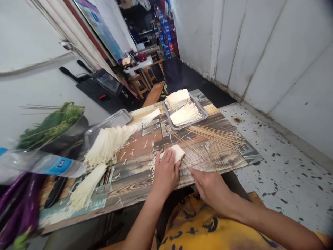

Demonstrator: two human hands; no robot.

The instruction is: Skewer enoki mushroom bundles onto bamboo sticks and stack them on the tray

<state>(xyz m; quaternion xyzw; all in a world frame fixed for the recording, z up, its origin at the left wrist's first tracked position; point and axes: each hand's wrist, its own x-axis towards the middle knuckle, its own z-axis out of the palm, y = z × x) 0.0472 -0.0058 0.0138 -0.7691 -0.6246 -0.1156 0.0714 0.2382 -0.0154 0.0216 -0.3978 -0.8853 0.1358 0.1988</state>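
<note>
Under my left hand (167, 171) lies a flat bunch of enoki mushrooms (179, 152) near the table's front edge. The fingers of that hand rest stretched out on top of the bunch. Just to the right, my right hand (208, 185) pinches a thin bamboo skewer (186, 164), whose far end meets the right side of the bunch. Loose skewers (217, 136) are spread on the table beyond my right hand. A grey tray (204, 110) behind them holds flat enoki bunches (186, 114). More enoki (108, 144) lies in an overlapping row to the left.
On the left are a clear plastic tray (122, 116), a metal bowl (74, 133) of leafy greens, a plastic bottle (61, 166), purple eggplants (32, 198) and a black-handled knife (55, 192). Mushroom scraps litter the wood-patterned tabletop (135, 185). A wooden bench (155, 93) stands beyond.
</note>
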